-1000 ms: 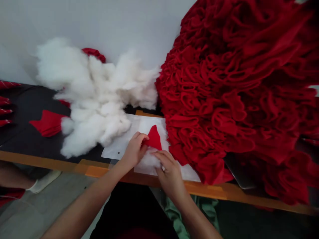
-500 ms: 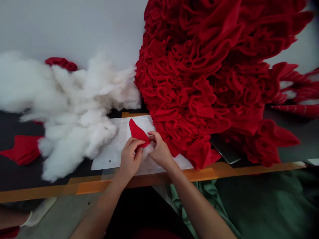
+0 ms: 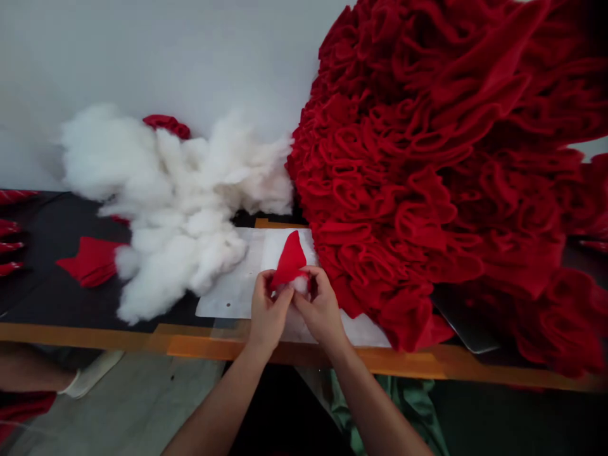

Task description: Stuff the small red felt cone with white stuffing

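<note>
A small pointed red felt hat [image 3: 292, 258] stands tip-up between my hands, above a white sheet [image 3: 225, 303] on the table. White stuffing [image 3: 301, 284] shows at its lower opening, close to my thumbs. My left hand [image 3: 269, 308] pinches the left side of the rim, thumb toward the opening. On the other side, my right hand [image 3: 322, 305] grips the rim with its fingers behind and its thumb at the stuffing. Part of the rim is hidden by my fingers.
Loose white stuffing [image 3: 185, 221] lies heaped at left. A tall pile of red felt pieces [image 3: 389, 190] rises at right, partly over a dark flat device [image 3: 468, 329]. A red piece [image 3: 92, 261] lies far left. Orange tape [image 3: 209, 346] lines the front edge. Another person's leg [image 3: 35, 370] shows below.
The red hat has turned from leaning left to tip-up, and stuffing now shows at its opening. Both hands now hold the rim from either side. The view has shifted left.
</note>
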### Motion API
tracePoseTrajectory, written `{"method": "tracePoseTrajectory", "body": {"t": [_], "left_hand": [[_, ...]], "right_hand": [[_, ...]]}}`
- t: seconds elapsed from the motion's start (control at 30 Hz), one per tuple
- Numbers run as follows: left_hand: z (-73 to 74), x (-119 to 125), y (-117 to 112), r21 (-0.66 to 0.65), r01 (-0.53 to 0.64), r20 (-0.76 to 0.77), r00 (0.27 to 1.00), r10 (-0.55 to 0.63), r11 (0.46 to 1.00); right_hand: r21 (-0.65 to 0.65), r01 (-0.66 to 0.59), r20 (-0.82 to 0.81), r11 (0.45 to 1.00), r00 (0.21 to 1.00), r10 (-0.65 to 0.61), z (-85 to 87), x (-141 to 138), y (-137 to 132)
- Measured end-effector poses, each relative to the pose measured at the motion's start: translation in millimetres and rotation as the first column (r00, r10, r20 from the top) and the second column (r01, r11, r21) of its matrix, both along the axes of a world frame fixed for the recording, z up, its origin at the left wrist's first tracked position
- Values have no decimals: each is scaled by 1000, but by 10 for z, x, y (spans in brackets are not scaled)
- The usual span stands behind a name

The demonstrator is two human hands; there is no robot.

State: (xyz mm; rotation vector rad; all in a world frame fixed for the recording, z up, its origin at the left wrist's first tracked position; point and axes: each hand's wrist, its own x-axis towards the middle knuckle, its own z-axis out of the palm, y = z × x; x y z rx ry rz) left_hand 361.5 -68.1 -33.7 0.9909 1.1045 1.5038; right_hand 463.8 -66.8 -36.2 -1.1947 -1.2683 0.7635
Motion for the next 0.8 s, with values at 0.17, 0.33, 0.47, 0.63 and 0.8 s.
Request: {"method": "tracePoseTrajectory", "body": {"t": [0.17, 0.33, 0.47, 0.63, 0.8], "left_hand": [[63, 25, -34, 19, -35, -161, 986, 37, 999], [-11, -8, 4, 149, -108, -368, 916, 156, 983], [-69, -87, 73, 191, -130, -409, 891, 199, 973], [12, -62, -22, 29, 143, -127, 982, -138, 989], [9, -10, -54, 15, 50, -155, 987, -47, 999]], "right_hand": [[-8, -35, -1, 999, 999, 35, -16, 41, -61], [-53, 227, 37, 972, 974, -225, -14, 31, -20], [-51, 283, 21, 958, 959, -282, -39, 49, 14], [-12, 307, -21, 951, 951, -308, -20, 62, 27], [24, 99, -75, 995, 992, -96, -4, 25, -17]]}}
